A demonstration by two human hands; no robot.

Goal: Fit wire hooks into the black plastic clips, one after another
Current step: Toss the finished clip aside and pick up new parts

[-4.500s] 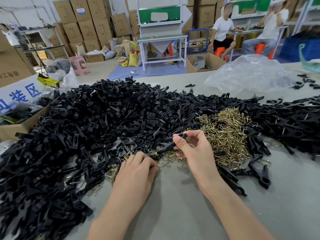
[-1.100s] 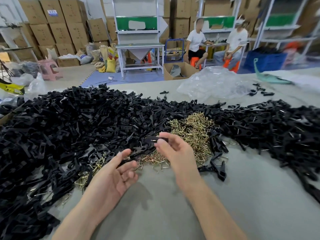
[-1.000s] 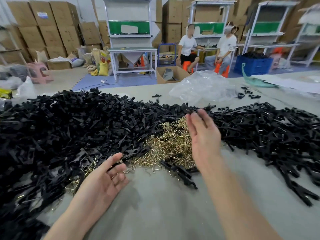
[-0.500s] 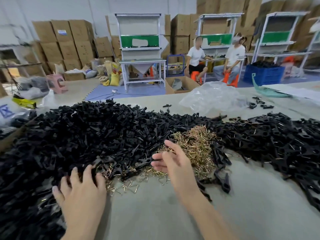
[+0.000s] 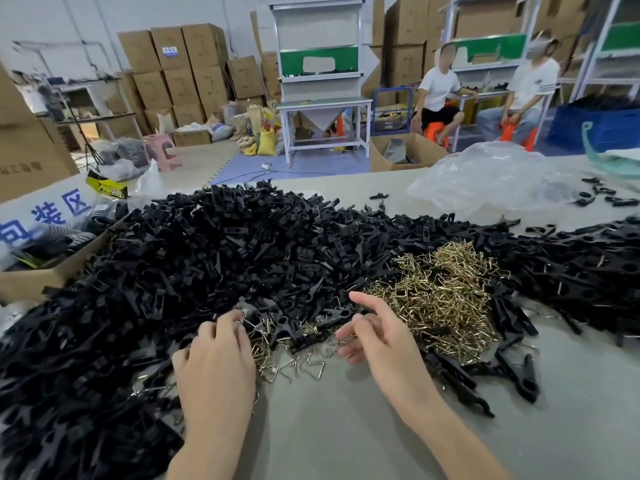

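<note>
A big heap of black plastic clips (image 5: 207, 265) covers the left and middle of the grey table (image 5: 346, 434). A pile of brass wire hooks (image 5: 440, 299) lies right of centre, with a few loose hooks (image 5: 301, 365) nearer me. My left hand (image 5: 214, 362) lies palm down, its fingertips touching hooks and clips at the heap's edge. My right hand (image 5: 374, 337) hovers just left of the hook pile, fingers loosely spread and holding nothing. A black clip (image 5: 332, 315) lies between the two hands.
Another spread of black clips (image 5: 581, 268) fills the right side, with a few (image 5: 519, 375) near my right forearm. A crumpled clear plastic bag (image 5: 491, 174) sits at the back right. A cardboard box (image 5: 31, 278) stands at the left edge. Two people sit beyond the table.
My right hand let go of the clip it held, swung out right and came back beside the hook pile with nothing in it. My left hand turned palm down and moved onto the heap's edge.
</note>
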